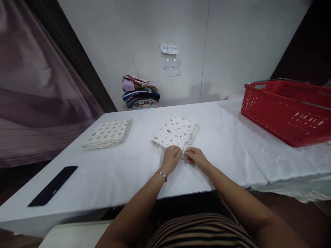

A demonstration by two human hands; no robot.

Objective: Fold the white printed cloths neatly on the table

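Observation:
A folded white cloth (173,132) with small dark prints lies on the white-covered table in front of me. At its near right corner, my left hand (171,157) pinches the layered edge, a bracelet on its wrist. My right hand (196,157) is closed at the same corner, its fingertips on the cloth's edge. The two hands are close together with a small gap between them. Left of them rests a second folded cloth (110,132), cream with a grey leaf-like pattern, which neither hand touches.
A red plastic basket (274,113) stands at the right of the table (124,179). A flat black object (53,186) lies near the left front edge. Behind the table is a stack of folded fabrics (141,93) against the wall, below paper signs (170,68).

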